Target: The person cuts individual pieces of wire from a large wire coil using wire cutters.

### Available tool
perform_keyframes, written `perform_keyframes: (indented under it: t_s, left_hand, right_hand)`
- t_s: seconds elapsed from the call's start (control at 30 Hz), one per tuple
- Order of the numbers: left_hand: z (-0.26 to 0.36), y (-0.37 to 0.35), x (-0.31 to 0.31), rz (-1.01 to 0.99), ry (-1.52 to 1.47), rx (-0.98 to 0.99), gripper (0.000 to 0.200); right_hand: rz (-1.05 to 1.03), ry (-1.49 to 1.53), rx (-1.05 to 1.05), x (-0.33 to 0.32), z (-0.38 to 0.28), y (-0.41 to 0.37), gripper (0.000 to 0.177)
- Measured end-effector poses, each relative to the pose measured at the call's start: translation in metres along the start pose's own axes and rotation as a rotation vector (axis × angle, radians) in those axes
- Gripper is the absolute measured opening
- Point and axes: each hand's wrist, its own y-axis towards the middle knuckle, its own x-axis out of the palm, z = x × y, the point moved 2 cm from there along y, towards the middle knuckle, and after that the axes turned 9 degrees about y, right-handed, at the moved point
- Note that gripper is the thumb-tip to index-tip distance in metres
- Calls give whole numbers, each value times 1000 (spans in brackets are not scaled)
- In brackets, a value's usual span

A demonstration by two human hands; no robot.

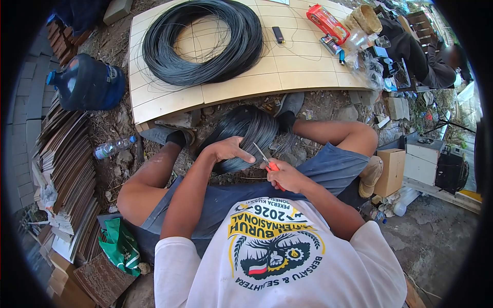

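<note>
I sit on the ground with my knees apart. My left hand (231,150) rests on a bundle of thin dark wire (251,131) lying between my feet, fingers pressing on its strands. My right hand (285,177) grips red-handled cutters (267,160), whose metal jaws point up toward the bundle right beside my left fingertips. A large coil of the same dark wire (203,43) lies farther off on a pale board (287,72).
A blue water jug (87,84) stands at the left, with a plastic bottle (113,147) and stacked tiles (67,169) near it. A red packet (327,23), a lighter and bags lie on the board's right end. Cardboard box (391,172) at right; another person sits far right.
</note>
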Motion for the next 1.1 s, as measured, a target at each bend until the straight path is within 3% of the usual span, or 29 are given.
perform_keyframes:
  t_s: [0.1,0.17,0.4,0.47,0.67,0.8,1.0,1.1]
  left_hand:
    - [-10,5,0,84,6,-33,78]
    - [-26,19,-2,-9,3,42,76]
    - [-4,1,-2,-45,-54,36,74]
    - [-3,1,-3,-27,15,23,81]
    - [1,-3,-5,27,73,-26,107]
    - [-18,11,-5,-30,52,-10,111]
    - [-32,16,-4,95,150,-14,93]
    - [-16,6,-2,-43,1,25,78]
  right_hand:
    - [18,-102,-50,0,11,3,41]
    - [71,-271,-179,-2,16,6,40]
    - [24,-106,-41,1,7,1,45]
    - [-3,75,39,1,4,1,52]
    - [-40,69,58,0,-7,4,50]
    - [-49,-1,-2,0,-2,3,49]
    - [16,-126,-90,5,6,1,45]
    - [40,-121,-120,4,9,2,44]
